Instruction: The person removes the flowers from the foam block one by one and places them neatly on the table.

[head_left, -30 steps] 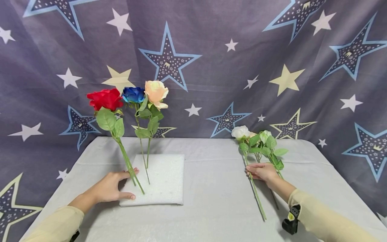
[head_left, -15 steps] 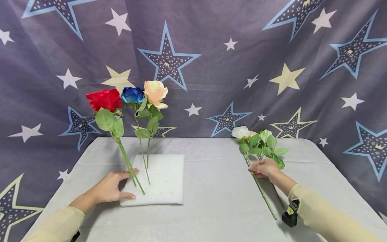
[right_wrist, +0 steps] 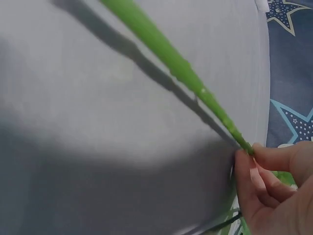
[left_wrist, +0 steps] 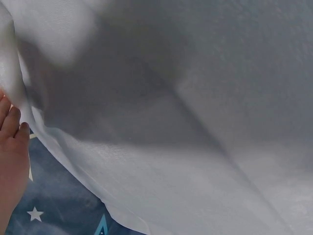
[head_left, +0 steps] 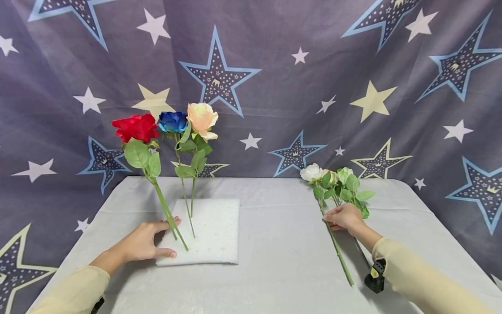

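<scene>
My left hand (head_left: 147,242) rests on the left edge of a white foam block (head_left: 215,235), thumb and fingers spread apart. A red rose (head_left: 136,127), a blue rose (head_left: 172,122) and a peach rose (head_left: 202,118) stand in the block, stems tilted; the red one's stems pass by the fingers. At the right, my right hand (head_left: 345,216) pinches the green stem (right_wrist: 171,56) of a white rose (head_left: 311,172) between thumb and fingers. The stem's cut end points toward the front. Leaves and pale blooms lie just beyond this hand.
A pale green-white rose (head_left: 345,174) and another stem lie beside the held one on the white-clothed table (head_left: 274,244). Behind the table hangs a dark curtain (head_left: 259,39) printed with stars. A black wrist device (head_left: 375,277) sits on the right sleeve.
The right hand has shifted slightly right and away from me on the rose stem, whose lower end swung right, then slightly back left. The left hand and the standing roses stay put.
</scene>
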Action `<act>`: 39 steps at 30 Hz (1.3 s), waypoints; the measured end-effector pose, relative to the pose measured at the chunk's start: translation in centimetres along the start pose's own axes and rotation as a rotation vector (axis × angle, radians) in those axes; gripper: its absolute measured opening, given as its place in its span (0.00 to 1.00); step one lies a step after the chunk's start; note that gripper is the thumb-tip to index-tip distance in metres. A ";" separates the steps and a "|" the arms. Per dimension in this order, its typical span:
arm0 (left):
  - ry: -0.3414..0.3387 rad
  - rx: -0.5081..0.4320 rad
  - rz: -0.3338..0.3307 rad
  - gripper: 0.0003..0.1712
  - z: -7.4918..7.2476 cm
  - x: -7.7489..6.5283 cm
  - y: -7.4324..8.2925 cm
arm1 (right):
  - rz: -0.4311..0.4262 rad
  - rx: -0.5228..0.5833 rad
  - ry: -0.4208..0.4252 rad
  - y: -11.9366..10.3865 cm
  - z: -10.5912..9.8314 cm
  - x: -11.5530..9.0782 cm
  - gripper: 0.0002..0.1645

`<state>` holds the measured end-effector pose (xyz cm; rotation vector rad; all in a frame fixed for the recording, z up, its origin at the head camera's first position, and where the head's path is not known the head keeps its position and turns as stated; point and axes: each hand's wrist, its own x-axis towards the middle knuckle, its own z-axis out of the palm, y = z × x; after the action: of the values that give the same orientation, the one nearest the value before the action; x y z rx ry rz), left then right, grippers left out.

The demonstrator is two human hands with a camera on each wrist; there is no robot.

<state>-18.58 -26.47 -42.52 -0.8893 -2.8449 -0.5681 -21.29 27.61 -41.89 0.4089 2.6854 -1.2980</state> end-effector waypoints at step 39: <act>0.015 0.000 0.003 0.48 0.2 -0.1 -0.2 | -0.208 -0.163 0.037 -5.2 1.1 -1.3 0.14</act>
<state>-18.63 -26.62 -42.80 -0.8850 -2.8304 -0.5713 -21.57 23.47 -38.37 0.1387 2.9021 -1.1148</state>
